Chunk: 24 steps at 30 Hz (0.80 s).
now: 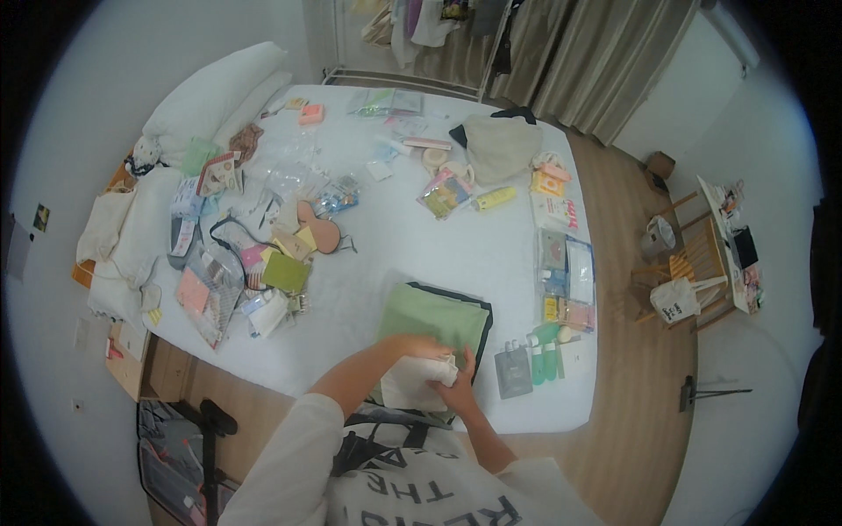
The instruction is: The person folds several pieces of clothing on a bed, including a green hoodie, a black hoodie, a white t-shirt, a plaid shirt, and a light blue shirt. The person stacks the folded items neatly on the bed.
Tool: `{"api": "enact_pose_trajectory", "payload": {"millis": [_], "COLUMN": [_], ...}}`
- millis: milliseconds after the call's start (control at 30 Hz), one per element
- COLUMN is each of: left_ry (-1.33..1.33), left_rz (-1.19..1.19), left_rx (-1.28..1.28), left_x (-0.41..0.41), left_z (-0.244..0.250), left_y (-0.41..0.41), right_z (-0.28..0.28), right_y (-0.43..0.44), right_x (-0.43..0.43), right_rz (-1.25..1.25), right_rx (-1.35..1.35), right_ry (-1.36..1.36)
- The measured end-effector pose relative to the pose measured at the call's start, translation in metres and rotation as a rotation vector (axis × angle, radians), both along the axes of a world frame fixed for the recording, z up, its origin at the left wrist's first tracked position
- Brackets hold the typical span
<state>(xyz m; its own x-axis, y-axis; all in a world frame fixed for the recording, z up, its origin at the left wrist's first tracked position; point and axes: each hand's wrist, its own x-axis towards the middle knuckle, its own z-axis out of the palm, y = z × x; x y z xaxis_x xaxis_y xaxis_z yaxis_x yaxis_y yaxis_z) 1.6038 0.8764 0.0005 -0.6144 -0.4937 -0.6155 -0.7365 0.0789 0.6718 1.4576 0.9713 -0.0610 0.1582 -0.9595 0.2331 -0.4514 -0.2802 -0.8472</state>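
A white cloth (411,388), folded over, lies on a stack of folded green cloth (421,315) at the near edge of the bed. My left hand (421,346) rests across the far edge of the white cloth. At its right end, my right hand (457,384) has its fingers and thumb around the bunched corner. A dark edging shows along the far and right sides of the green stack. Just to the right lie a grey pouch (513,372) and green bottles (544,363).
The white-sheeted bed (381,256) bears an eye mask (319,228), plastic packets and pouches at left, and a beige cloth (503,148) at far right. Packaged items line its right edge. An open suitcase (172,467) stands on the floor at lower left, a wooden chair (700,253) at right.
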Motion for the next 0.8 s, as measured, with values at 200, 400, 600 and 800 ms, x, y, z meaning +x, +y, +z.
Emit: {"api": "enact_pose_trajectory", "payload": {"millis": [200,400,600,800], "left_ry": [-0.001,0.034,0.053,-0.098], "left_rz": [0.168,0.931,0.376,0.47], "left_rx": [-0.05,-0.582,-1.142,-0.965], "left_x": [0.019,0.036,0.03,0.023], "left_z": [-0.06,-0.035,-0.034,-0.061], "left_y": [-0.01,0.002,0.05,0.043], "right_z": [-0.007,-0.001,-0.033,-0.026], "right_y": [-0.004,-0.019,-0.047,-0.045], "right_x": [-0.006,0.0,0.006,0.021], "right_rz": [0.061,-0.135,-0.27,-0.544], "right_rx": [0.595,0.755,0.751,0.526], "right_ry": [-0.44,-0.635,-0.731,-0.189]}}
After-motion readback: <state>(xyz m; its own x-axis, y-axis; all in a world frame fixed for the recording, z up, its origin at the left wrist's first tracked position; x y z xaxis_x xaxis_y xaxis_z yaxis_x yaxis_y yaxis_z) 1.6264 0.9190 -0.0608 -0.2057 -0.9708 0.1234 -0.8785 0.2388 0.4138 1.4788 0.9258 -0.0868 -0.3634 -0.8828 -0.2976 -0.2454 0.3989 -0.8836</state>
